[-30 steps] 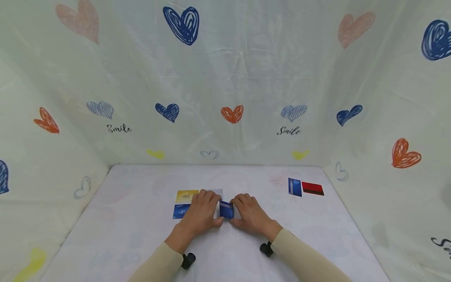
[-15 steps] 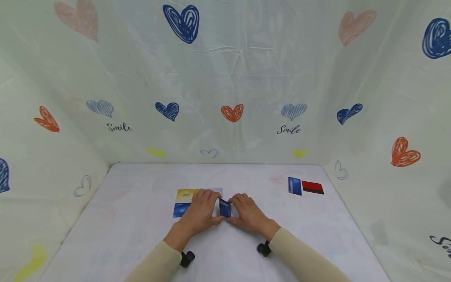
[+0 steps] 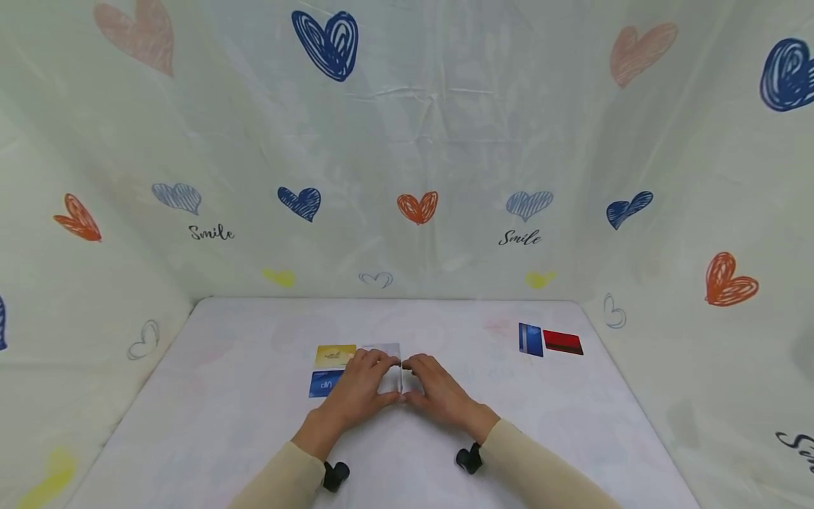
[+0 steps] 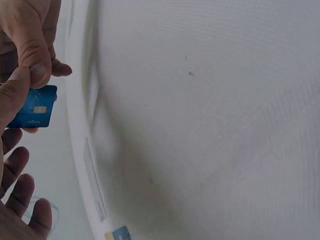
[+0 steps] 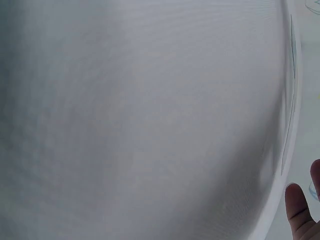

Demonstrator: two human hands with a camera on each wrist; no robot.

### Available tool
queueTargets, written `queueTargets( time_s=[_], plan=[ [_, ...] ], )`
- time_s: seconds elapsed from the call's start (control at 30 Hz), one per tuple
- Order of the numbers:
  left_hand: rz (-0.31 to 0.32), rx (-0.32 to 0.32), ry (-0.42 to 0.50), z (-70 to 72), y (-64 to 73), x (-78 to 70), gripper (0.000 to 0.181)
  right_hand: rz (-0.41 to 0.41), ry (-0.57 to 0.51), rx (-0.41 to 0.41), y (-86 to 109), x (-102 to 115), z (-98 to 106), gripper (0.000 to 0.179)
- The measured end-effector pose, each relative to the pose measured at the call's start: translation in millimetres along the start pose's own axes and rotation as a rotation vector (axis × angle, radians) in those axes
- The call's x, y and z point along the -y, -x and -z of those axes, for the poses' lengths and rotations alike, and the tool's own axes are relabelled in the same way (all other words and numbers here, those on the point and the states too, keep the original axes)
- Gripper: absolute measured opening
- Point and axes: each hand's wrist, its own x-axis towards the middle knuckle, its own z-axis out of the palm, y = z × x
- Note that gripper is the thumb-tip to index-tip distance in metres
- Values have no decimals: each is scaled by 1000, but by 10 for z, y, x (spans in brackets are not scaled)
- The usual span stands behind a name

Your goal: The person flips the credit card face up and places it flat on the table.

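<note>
Fingers [image 3: 375,362] of both hands are curling in and pinching one thin card between them, meeting right at the middle of the counter [image 3: 254,424]. The left hand [image 3: 356,392] and right hand [image 3: 439,396] are holding that blue card [image 4: 35,107] stood up on edge, so from the head view it's just showing as a sliver; the left wrist view is catching its blue face between thumb and fingertip. Just left of the hands, a yellow card [image 3: 335,355] and another blue vip card [image 3: 324,384] are lying flat. Well off to the right, a striped blue card [image 3: 531,339] and a red card [image 3: 563,342] are sitting side by side.
</note>
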Motion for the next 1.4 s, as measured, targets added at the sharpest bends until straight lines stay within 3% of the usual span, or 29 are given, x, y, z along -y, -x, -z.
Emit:
queueTargets(
  time_s=[0.17,0.3,0.53,0.7,1.1,1.4],
  plan=[
    [-4,-15,25,-26,-4,1,62,0,37,-9,12,0,11,48],
    [47,-25,8,-53,-16,-35,64,-36,104,-9,48,-21,47,57],
    [126,-33,-164,-117,-2,-45,64,-20,189,-51,104,-73,132,67],
    [163,-29,-229,-162,18,-36,66,24,245,-68,109,-109,138,69],
    [154,6,-251,-174,13,-77,67,124,427,-71,50,-123,129,56],
    [138,3,-282,-170,28,-61,66,164,542,-95,29,-121,98,57]
  ],
)
